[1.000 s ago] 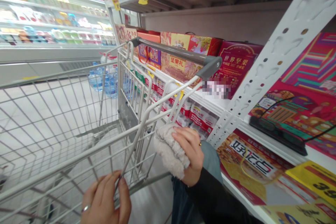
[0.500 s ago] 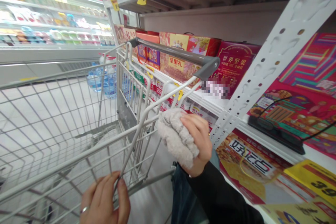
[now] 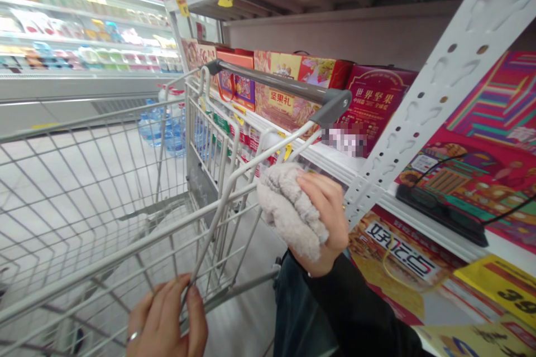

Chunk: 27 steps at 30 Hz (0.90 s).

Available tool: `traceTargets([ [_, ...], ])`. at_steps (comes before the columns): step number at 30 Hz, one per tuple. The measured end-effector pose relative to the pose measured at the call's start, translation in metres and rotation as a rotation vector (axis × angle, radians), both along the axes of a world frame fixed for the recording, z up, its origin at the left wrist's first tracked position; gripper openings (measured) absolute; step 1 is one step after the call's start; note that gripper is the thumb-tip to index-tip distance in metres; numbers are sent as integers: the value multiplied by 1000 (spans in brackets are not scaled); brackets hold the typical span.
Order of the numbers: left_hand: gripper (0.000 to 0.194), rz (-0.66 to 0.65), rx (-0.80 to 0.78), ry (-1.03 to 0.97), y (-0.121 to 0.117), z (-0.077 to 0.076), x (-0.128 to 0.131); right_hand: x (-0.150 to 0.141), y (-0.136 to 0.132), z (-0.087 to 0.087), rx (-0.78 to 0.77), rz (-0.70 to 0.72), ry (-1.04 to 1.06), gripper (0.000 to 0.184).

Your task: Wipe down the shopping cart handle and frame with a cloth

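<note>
A grey wire shopping cart (image 3: pixel 196 209) stands in front of me, its dark handle bar (image 3: pixel 272 82) on the far side by the shelf. Low on the near side, my left hand (image 3: pixel 170 318) pinches a wire of the cart between thumb and fingers; a ring shows on one finger. My right hand (image 3: pixel 329 217) is wrapped round a folded, fluffy light-grey cloth (image 3: pixel 288 212). The cloth is beside the cart's rear frame, below the handle; whether it touches the metal I cannot tell. The right palm is hidden behind the cloth.
Shelves of gift boxes (image 3: pixel 285 89) run along the right, with a perforated white upright (image 3: pixel 422 106) close to my right arm. Yellow price tags (image 3: pixel 502 287) stick out at lower right. Large blue water bottles (image 3: pixel 171 128) stand on the floor beyond the cart, before a chilled display (image 3: pixel 84 89).
My right hand and the cloth have moved slightly to the right, away from the cart's frame. My left hand and the cart have stayed in place.
</note>
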<state>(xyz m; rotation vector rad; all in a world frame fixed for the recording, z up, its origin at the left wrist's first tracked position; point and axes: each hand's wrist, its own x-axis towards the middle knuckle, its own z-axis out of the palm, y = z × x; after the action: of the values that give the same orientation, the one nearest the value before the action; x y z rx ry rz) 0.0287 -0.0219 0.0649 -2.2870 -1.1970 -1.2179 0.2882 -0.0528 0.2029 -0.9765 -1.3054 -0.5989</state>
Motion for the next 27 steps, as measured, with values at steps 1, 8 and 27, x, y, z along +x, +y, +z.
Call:
traceTargets([
  [1, 22, 5, -3, 0, 0, 0, 0, -1, -1, -6, -17, 8, -5, 40],
  [8, 22, -12, -5, 5, 0, 0, -1, -9, -8, -40, -160, 39, -61, 41],
  [27, 23, -14, -16, -14, -1, 2, 3, 1, -6, -5, -90, -27, -143, 40],
])
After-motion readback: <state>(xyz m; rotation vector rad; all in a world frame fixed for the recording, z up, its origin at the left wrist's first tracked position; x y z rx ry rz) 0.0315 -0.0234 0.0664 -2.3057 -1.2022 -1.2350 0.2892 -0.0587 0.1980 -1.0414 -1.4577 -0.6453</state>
